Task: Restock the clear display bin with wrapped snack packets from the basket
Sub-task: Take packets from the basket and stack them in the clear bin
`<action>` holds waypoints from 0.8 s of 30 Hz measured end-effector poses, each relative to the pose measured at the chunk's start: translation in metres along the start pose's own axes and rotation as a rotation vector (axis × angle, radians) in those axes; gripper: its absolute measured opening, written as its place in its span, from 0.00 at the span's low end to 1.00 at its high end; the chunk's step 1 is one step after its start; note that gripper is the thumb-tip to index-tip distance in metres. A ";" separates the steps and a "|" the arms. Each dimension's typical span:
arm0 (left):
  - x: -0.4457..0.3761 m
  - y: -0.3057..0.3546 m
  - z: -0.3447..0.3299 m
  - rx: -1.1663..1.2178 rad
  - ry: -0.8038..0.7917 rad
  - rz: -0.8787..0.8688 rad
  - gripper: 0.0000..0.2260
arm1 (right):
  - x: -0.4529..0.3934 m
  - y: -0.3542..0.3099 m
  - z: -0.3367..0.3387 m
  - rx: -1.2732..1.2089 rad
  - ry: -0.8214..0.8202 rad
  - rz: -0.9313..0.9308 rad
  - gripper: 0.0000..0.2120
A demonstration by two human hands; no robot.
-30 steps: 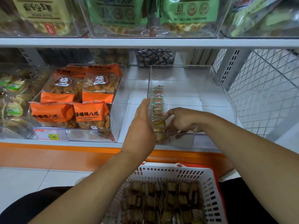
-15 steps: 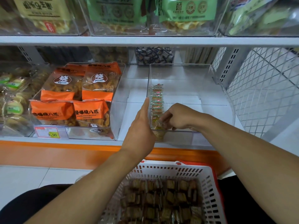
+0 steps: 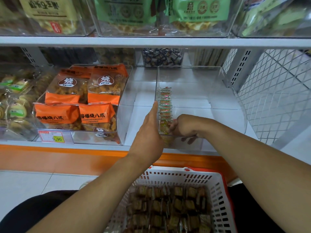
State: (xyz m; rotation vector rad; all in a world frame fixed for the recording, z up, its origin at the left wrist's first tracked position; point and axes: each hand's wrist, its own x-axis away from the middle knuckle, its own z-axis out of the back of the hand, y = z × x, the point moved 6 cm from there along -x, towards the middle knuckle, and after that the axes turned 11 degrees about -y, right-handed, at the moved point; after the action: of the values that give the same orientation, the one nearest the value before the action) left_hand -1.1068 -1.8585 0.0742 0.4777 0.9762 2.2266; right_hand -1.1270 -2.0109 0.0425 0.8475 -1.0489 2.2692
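Four orange snack bags point(image 3: 80, 101) in one clear box at left, left hand point(image 3: 148, 132) flat and straight against the outside wall of the clear display bin point(image 3: 235, 98), one row of snack packets point(image 3: 165, 105) standing inside its left wall, right hand point(image 3: 185, 126) pinching the nearest packet, one white basket point(image 3: 220, 195) of many packets below

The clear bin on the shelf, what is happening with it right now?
A person is filling the clear display bin with small wrapped snack packets. One row of packets stands along the bin's left wall. The left hand lies flat against the outside of that wall, fingers straight. The right hand is inside the bin, fingers curled on the packets at the row's near end. The rest of the bin is bare. The white basket below holds many more packets.
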 end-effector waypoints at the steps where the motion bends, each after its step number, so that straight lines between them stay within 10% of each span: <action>1: 0.000 0.000 0.000 -0.001 -0.002 0.005 0.43 | 0.001 -0.001 0.000 -0.018 -0.013 -0.001 0.14; 24: -0.002 -0.002 -0.002 -0.002 -0.024 0.019 0.47 | 0.000 -0.013 0.000 -0.334 -0.059 0.179 0.09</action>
State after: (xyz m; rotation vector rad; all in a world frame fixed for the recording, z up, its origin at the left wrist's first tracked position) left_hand -1.1058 -1.8598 0.0711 0.5139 0.9601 2.2332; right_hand -1.1186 -2.0033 0.0492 0.7069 -1.5319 2.1308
